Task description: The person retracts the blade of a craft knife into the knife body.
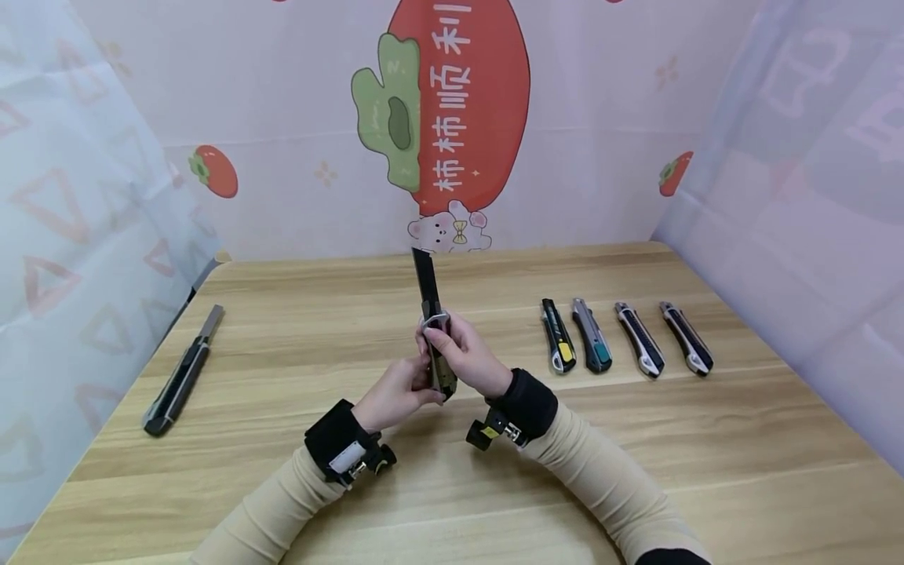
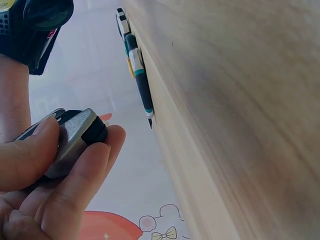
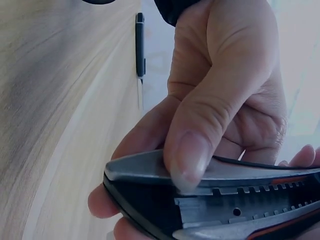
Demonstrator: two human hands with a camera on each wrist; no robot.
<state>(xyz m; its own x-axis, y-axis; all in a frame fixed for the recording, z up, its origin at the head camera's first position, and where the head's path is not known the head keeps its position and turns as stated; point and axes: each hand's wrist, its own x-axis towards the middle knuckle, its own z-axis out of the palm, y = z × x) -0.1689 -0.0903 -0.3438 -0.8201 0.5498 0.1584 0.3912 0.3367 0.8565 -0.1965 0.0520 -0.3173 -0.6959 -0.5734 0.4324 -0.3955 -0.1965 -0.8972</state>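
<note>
Both hands are on one utility knife [image 1: 442,372], held upright above the middle of the table with a long dark blade-like piece [image 1: 424,275] sticking up from it. My left hand [image 1: 395,392] grips its lower end; in the left wrist view the thumb and fingers pinch the silver-and-black end [image 2: 75,137]. Higher up, my right hand [image 1: 472,357] holds the knife. The right wrist view shows that thumb [image 3: 192,155] pressed on the silver body [image 3: 142,167], next to a toothed slot, with fingers behind it.
On the wooden table [image 1: 318,314], a large black utility knife [image 1: 180,377] with its blade out lies at the left. Several smaller utility knives lie in a row at the right, among them a black-and-yellow one [image 1: 559,336] and a grey-and-teal one [image 1: 592,336]. Printed cloth [image 1: 297,102] hangs behind.
</note>
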